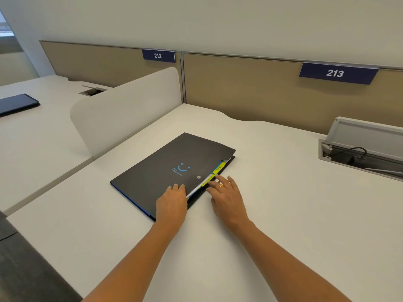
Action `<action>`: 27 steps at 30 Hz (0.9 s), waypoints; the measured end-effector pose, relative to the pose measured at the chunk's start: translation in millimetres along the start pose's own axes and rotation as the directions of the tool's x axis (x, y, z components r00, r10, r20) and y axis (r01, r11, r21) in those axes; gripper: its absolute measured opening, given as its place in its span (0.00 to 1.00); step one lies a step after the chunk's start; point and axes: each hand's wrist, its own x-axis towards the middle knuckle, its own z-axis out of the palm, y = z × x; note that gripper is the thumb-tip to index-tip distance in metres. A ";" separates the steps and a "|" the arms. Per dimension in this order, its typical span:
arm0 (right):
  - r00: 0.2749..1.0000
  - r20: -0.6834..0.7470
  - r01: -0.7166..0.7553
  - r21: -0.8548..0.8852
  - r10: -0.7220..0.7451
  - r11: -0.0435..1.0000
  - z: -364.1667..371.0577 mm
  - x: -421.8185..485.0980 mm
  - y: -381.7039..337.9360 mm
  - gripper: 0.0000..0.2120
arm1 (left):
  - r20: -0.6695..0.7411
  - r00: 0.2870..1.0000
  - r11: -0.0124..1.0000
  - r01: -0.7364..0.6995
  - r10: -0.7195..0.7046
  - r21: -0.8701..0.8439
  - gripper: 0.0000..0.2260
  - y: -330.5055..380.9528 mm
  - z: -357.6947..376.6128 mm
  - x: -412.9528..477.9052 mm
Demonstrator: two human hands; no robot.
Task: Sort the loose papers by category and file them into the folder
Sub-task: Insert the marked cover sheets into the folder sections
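Looks basically done: the folder (165, 168) is closed, no loose papers seen. Cover's pressed by the flat left hand (172, 203), tabs (219, 168) touched by the spread right hand (226, 199).

I see a white desk (283, 203) backed by tan partition panels (239, 83) carrying signs 212 (158, 55) and 213 (335, 73), a curved white divider (130, 110) on the left, and grey carpet (21, 269) below.

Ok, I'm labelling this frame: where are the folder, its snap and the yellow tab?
folder (161, 162), head view, bare front cover.
snap (198, 177), head view, its centre.
yellow tab (218, 169), head view, its face.
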 end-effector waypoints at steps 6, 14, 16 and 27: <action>0.984 0.086 -0.175 0.222 0.159 0.959 12.5 -8.1 2.7 0.24 | 0.054 0.998 0.999 0.022 -0.023 0.023 0.21 -2.6 12.8 3.7; 0.974 0.167 -0.198 0.299 0.152 0.934 8.3 8.0 0.9 0.23 | 0.100 0.992 0.997 0.077 -0.076 0.001 0.26 4.5 18.6 3.8; 0.970 0.187 -0.203 0.284 0.153 0.937 6.0 5.7 1.9 0.24 | 0.102 0.992 0.997 0.079 -0.077 -0.020 0.26 7.0 18.0 3.0; 0.921 0.183 -0.386 0.310 0.344 0.869 -34.3 -55.2 27.3 0.27 | -0.001 0.996 0.930 -0.082 0.088 -0.359 0.25 68.3 16.7 -30.1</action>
